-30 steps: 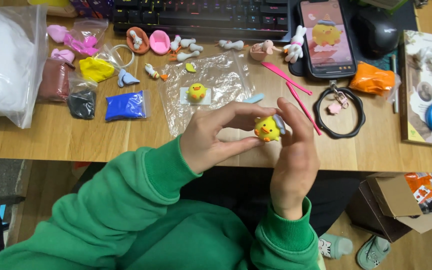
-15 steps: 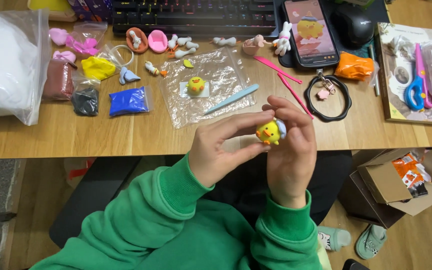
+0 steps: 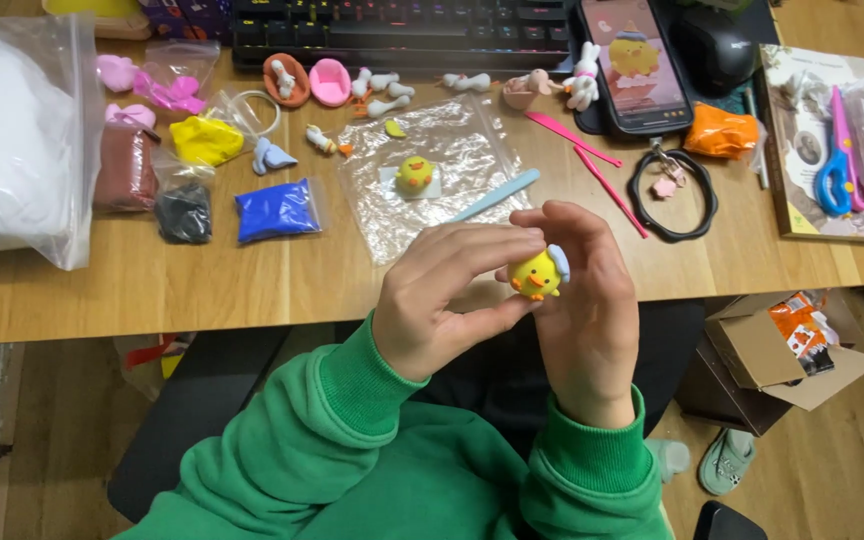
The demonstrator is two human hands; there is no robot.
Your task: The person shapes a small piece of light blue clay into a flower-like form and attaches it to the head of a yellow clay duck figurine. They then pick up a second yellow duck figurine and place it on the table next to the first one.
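**Clay duck figure held in both hands above the counter edge**

Head view. I logged one small yellow clay duck with an orange beak and a pale blue cap, held in front of the counter edge, over the lap. The left hand pinched it, thumb below and forefinger above, fingers narrow on the figure. The right hand cupped it from behind, fingers curled about it. Both sleeves were green.

On the counter I noted: a clear plastic sheet bearing a second yellow duck; a light blue modelling stick just beside it; a blue clay packet; a black clay packet; a phone; scissors at the right.
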